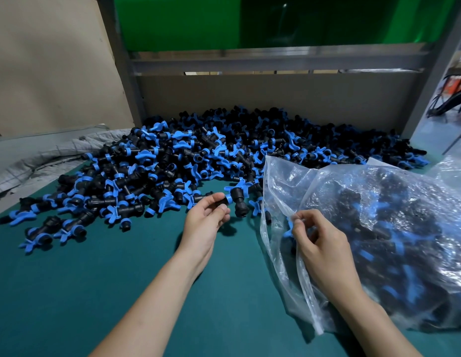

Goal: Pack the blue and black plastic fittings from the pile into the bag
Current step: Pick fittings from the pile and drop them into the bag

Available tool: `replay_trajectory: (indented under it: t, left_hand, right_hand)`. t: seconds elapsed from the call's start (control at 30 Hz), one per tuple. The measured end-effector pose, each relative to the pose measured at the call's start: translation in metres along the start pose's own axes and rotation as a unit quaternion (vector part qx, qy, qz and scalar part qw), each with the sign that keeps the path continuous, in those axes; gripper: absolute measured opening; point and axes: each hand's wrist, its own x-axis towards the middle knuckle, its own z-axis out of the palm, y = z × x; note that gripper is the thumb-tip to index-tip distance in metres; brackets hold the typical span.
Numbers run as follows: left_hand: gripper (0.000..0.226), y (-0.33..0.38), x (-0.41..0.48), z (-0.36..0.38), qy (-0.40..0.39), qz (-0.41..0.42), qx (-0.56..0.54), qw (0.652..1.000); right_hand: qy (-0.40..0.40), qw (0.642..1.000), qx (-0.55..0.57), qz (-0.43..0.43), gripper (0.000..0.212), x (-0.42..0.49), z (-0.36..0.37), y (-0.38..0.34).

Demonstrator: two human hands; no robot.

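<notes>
A big pile of blue and black plastic fittings spreads across the back and left of the green table. My left hand pinches one black fitting with a blue ring just above the table, beside the bag's mouth. A clear plastic bag, holding many fittings, lies on the right. My right hand pinches the bag's near edge, holding the opening up.
A grey quilted cloth lies at the table's left edge. A cardboard wall and a grey metal frame close off the back. More clear plastic lies at the far right.
</notes>
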Motion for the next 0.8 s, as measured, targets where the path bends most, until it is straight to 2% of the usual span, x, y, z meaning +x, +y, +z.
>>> replay_trajectory:
  t: [0.13, 0.2, 0.33, 0.47, 0.63, 0.7, 0.8]
  left_hand:
    - [0.022, 0.001, 0.000, 0.000, 0.003, -0.007, -0.011, 1.000]
    - [0.023, 0.003, 0.000, 0.001, -0.003, -0.034, -0.074, 0.997]
    - [0.019, 0.009, -0.001, -0.003, -0.053, -0.137, -0.258, 0.955]
    - [0.018, 0.014, -0.003, -0.005, -0.063, -0.190, -0.351, 0.915]
    - [0.020, 0.015, -0.004, -0.006, -0.065, -0.197, -0.365, 0.908]
    - [0.016, 0.014, -0.004, -0.006, -0.074, -0.180, -0.337, 0.921]
    - [0.015, 0.013, -0.004, -0.004, -0.100, -0.125, -0.235, 0.959]
  right_hand:
    - [0.000, 1.000, -0.004, 0.002, 0.004, 0.000, 0.000, 0.000]
    - [0.001, 1.000, -0.007, 0.002, 0.004, 0.000, 0.000, -0.001]
    - [0.000, 1.000, -0.009, 0.001, 0.005, 0.000, -0.001, -0.003]
    - [0.000, 1.000, -0.008, 0.001, 0.005, 0.000, -0.001, -0.004]
    - [-0.003, 1.000, -0.005, -0.001, 0.005, -0.001, -0.002, -0.004]
    - [-0.001, 1.000, -0.007, -0.002, 0.005, -0.001, -0.002, -0.003]
    - [0.002, 1.000, -0.002, -0.006, 0.005, 0.000, -0.002, -0.004]
